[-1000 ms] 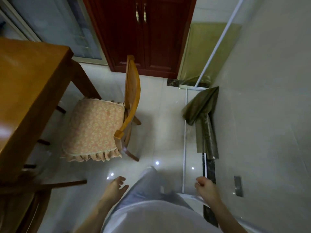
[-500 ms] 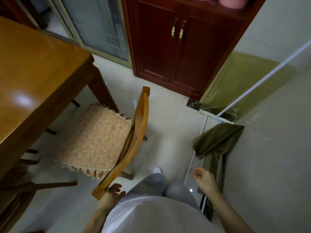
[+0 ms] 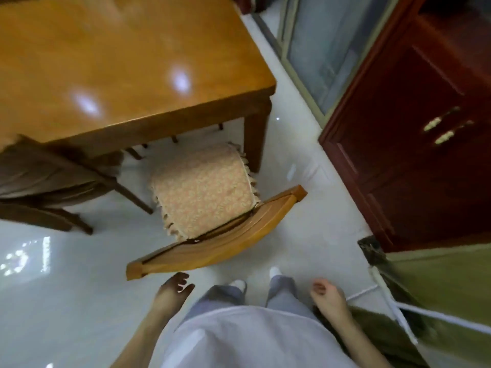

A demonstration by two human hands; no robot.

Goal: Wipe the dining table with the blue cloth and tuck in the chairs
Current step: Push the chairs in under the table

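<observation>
Two slack, empty hands, left (image 3: 172,290) and right (image 3: 325,296), near curved wooden chair (image 3: 212,245), fringed cushion (image 3: 204,187).

Before the dining table (image 3: 119,62), just beside its right corner leg, stands a chair (image 3: 212,243), seat toward the table. A second chair (image 3: 39,181) sits further left along the table's same edge. A cabinet (image 3: 411,181) stands right of the table.

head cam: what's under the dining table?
Below the near edge of the dining table: pale floor, a few dark wooden legs, and the front of the cushioned chair beside the table leg. The table covers everything further in.
</observation>
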